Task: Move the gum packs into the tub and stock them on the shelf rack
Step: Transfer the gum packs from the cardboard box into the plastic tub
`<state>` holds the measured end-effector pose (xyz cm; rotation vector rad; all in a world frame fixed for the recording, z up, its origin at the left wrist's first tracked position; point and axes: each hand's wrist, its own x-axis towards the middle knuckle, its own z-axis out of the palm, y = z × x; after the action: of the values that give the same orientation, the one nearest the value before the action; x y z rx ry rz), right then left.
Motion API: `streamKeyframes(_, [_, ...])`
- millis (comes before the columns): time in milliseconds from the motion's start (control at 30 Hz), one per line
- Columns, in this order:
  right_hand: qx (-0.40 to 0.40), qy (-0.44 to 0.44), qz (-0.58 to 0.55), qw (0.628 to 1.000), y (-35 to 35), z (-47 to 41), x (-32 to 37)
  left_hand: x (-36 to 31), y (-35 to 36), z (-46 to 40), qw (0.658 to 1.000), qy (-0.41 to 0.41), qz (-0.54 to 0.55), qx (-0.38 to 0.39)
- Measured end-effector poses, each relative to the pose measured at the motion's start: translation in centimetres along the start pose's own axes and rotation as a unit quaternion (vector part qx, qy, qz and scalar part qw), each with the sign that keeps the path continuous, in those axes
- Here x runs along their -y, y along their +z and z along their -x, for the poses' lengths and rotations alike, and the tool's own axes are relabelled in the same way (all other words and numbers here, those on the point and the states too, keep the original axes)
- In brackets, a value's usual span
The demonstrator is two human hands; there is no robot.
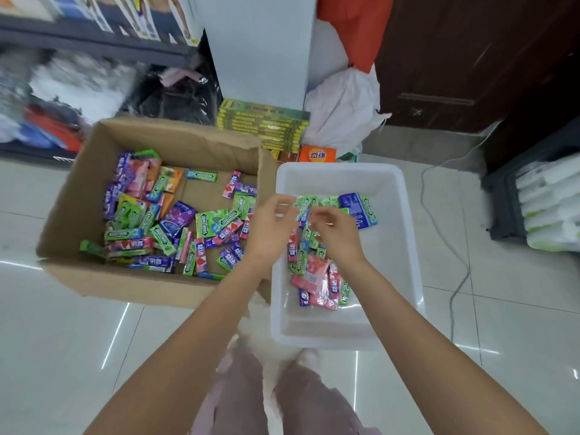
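Observation:
An open cardboard box [78, 215] on the floor at left holds several loose gum packs [175, 221] in green, purple, pink and orange. To its right stands a white plastic tub [392, 246] with a smaller pile of gum packs [317, 277] along its left side and a blue pack [354, 208] further back. My left hand [270, 227] hovers over the tub's left rim with its fingers loosely spread. My right hand [337, 235] hangs inside the tub just above the pile, fingers relaxed and pointing left. A green pack [303, 205] lies just beyond both sets of fingertips; neither hand plainly grips it.
Stacked green boxes [263, 124], an orange packet [317, 154] and a white bag [342, 108] sit behind the tub. A shelf rack with goods [78, 73] runs along the back left. A dark crate of white rolls [539, 199] and a cable [452, 246] lie at right.

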<state>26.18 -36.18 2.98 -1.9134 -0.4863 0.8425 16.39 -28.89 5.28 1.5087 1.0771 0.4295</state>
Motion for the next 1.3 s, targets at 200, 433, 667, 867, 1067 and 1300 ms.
streamKeyframes(200, [0.06, -0.08, -0.018, 0.995, 8.3, -1.1, 6.1, 0.7, -10.5, -3.0, 0.995, 0.006, 0.03, -0.099])
streamKeyframes(433, [0.083, -0.024, 0.111, 0.99, 19.1, -4.2, 5.0, 7.5, -19.4, -8.9, 0.992, -0.071, -0.094, -0.055])
streamKeyframes(667, [0.103, 0.04, 0.3, 0.947, 21.5, -4.8, 1.3, 12.3, -20.6, -12.4, 0.959, -0.026, -0.247, 0.137])
streamKeyframes(867, [0.088, 0.016, 0.356, 0.93, 22.6, -4.8, -0.6, 13.9, -19.5, -13.5, 0.862, 0.059, -0.457, 0.212])
streamKeyframes(1067, [0.049, 0.026, 0.322, 0.945, 23.0, -5.4, -0.6, 15.4, -19.3, -13.6, 0.837, 0.11, -0.504, 0.181])
streamKeyframes(1300, [0.01, 0.008, 0.196, 0.98, 22.6, -5.1, 0.6, 14.2, -19.6, -13.6, 0.953, 0.027, -0.258, 0.156])
